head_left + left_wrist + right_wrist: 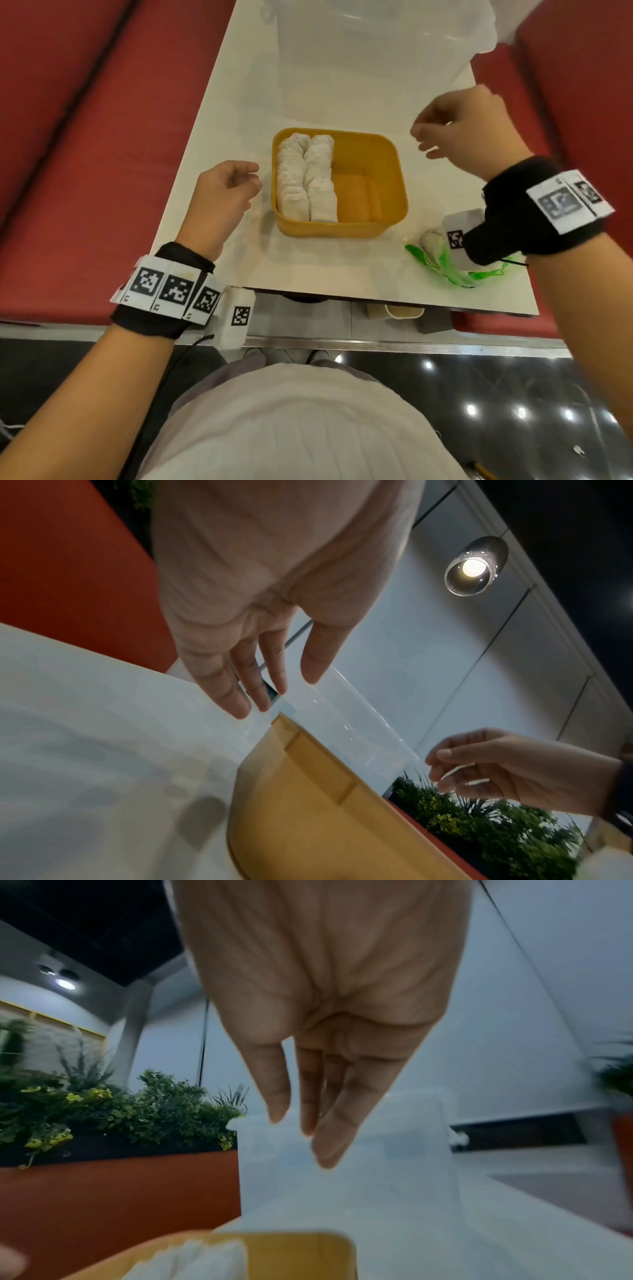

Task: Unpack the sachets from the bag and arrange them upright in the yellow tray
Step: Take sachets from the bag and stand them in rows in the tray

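**at lower right of the head frame: bag sits under the right wrist, both hands empty**

on the white table [318, 89] the yellow tray [394, 192] holds centre frame. its left half carries two rows of white sachets [306, 178] standing on edge, rows running top to bottom of the picture; the right half shows bare floor.

green bag [442, 262] lies at the table's lower right corner, just right of and below the tray, partly hidden by the wrist camera. one pale sachet shows at its mouth; how many remain i cannot tell.

right hand [469, 128] hangs above the table at upper right of the tray, fingers loosely curled, pinching nothing. bag lies toward the bottom of the frame from it, roughly beneath its own forearm, so my read is the next reach goes back and down.

left hand [219, 195] sits just left of the tray, fingers slack and slightly spread, holding nothing. tray lies between it and the bag, so the right hand is the nearer one.
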The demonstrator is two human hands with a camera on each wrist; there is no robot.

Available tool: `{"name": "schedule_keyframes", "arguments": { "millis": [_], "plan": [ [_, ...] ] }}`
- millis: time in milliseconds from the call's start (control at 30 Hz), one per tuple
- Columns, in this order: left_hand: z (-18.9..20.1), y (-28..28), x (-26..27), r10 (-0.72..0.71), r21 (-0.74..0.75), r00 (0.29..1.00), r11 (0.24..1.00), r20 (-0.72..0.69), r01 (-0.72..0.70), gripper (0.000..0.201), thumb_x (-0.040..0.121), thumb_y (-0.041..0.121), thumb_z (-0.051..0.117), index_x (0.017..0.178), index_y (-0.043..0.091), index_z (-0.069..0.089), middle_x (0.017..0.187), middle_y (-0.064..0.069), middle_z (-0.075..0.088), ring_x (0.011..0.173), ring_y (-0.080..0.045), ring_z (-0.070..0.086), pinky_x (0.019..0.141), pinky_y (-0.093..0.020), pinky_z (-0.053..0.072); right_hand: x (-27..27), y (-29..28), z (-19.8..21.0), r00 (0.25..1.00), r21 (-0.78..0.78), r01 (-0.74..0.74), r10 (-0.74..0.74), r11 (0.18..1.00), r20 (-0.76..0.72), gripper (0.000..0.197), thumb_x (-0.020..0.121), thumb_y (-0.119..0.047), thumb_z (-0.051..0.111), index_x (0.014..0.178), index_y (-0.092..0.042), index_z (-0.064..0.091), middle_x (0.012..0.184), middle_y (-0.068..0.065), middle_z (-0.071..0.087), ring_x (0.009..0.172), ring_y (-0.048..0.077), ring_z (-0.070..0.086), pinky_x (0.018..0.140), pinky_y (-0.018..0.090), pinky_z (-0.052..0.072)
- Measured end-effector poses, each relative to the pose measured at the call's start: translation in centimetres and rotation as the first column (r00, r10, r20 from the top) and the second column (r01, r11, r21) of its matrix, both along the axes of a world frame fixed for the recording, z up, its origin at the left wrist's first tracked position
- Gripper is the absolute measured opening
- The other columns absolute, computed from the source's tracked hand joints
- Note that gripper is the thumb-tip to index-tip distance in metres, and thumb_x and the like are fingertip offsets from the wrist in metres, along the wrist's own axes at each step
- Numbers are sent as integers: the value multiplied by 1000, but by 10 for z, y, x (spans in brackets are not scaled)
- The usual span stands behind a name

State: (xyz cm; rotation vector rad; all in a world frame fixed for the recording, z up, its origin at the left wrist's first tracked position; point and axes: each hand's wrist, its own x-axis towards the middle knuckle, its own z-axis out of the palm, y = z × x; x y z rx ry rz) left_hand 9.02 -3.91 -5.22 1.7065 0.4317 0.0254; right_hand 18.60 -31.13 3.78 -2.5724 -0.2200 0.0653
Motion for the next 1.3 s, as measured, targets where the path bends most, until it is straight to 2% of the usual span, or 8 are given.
{"name": "schedule_keyframes", "arguments": {
  "millis": [133, 233, 467, 667, 900, 1033, 1133, 1300],
  "plan": [
    [0, -23, 11, -106, 17, 986, 994, -128, 109, 51, 93, 14, 58, 141, 13, 43, 132, -8, 55, 119, -20, 55, 103, -39, 46, -18, -1, -50, 967, -46, 124, -131, 991, -220, 43, 90, -22, 63, 129, -9, 53, 118, 12, 62, 103, 25, 62, 86, 32, 50],
    [-5, -32, 13, -183, 24, 973, 982, -138, 188, 46, 89, 1, 53, 134, 13, 51, 126, -7, 61, 112, -20, 60, 93, -34, 51, -35, 12, -67, 963, -20, 123, -124, 992, -239, 44, 92, -6, 50, 136, -9, 45, 130, 13, 53, 114, 27, 54, 81, 28, 43],
    [-10, -22, 5, -173, 35, 975, 983, -138, 180, 41, 84, -10, 49, 109, 21, 63, 112, -6, 67, 107, -23, 62, 92, -38, 52, -65, 11, -80, 974, 202, 160, -121, 966, -191, 46, 89, 2, 47, 134, -9, 48, 127, 13, 56, 114, 26, 56, 90, 33, 50],
    [8, -35, 3, -25, 360, 997, 932, -77, 52, 63, 91, 19, 58, 149, 20, 32, 149, -8, 40, 135, -24, 40, 111, -43, 35, -83, -44, -53, 984, 365, 173, -144, 915, -107, 37, 87, -14, 63, 123, -16, 58, 111, 4, 64, 96, 17, 64, 88, 34, 54],
    [53, -142, -34, -443, 462, 872, 831, 209, 311, 37, 91, 24, 60, 128, 28, 58, 122, 16, 53, 121, -4, 47, 104, -25, 36, -121, -129, -61, 962, 151, 262, -270, 953, 34, 18, 90, -12, 58, 102, -10, 71, 96, -2, 70, 88, 8, 61, 74, 3, 41],
    [18, -218, -31, -656, 512, 751, 672, 77, 535, 27, 92, 27, 61, 117, 32, 65, 133, -1, 51, 127, -14, 45, 107, -28, 34, -131, -125, -91, 993, 37, 119, -118, 992, -26, 25, 91, -2, 48, 106, -6, 68, 110, 7, 67, 102, 20, 60, 81, 18, 39],
    [-8, -250, -22, -615, 566, 785, 621, -76, 542, 37, 91, 22, 58, 126, 32, 61, 143, -13, 40, 132, -31, 40, 108, -33, 32, -137, -117, -109, 998, -27, -35, 33, 999, -44, 29, 86, 6, 41, 100, 1, 65, 103, 17, 64, 93, 29, 58, 75, 30, 41],
    [-16, -250, -7, -605, 619, 792, 590, -86, 518, 55, 81, 6, 62, 133, 21, 53, 130, -10, 44, 113, -28, 53, 84, -20, 33, -139, -128, -118, 1000, -143, 3, -7, 990, -25, 25, 89, 0, 45, 107, -1, 63, 107, 17, 60, 94, 36, 57, 79, 42, 46]
  ]
}}
